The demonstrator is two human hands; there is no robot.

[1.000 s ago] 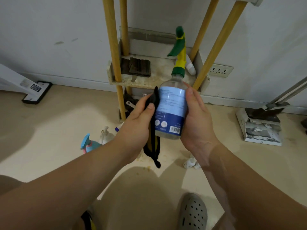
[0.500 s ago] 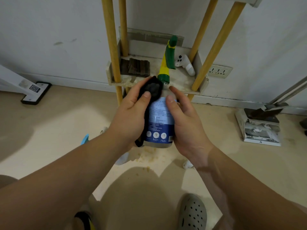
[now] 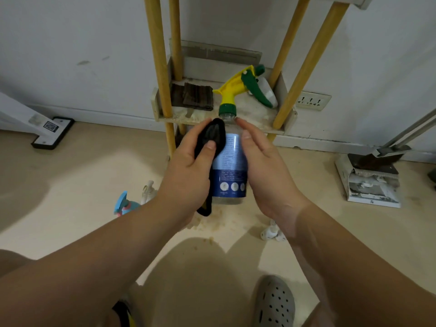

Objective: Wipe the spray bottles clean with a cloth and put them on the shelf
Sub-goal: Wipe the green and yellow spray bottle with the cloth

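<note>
Left hand (image 3: 188,171) pinches black cloth (image 3: 213,135) against spray bottle (image 3: 232,166); right hand (image 3: 266,166) grips it.

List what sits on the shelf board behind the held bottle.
On the shelf lie a folded brown cloth and a white bottle, partly covered by the held bottle's sprayer. The board behind that sprayer is hidden.

Held both bare forearms forward, converging toward the middle. Pressed the cloth (image 3: 213,135) against the bottle (image 3: 232,166) with the left hand (image 3: 186,178), thumb on top of the fabric. Clasped the bottle's opposite side with the right hand (image 3: 269,175), fingers running up toward the neck, thumb laid along the front.
</note>
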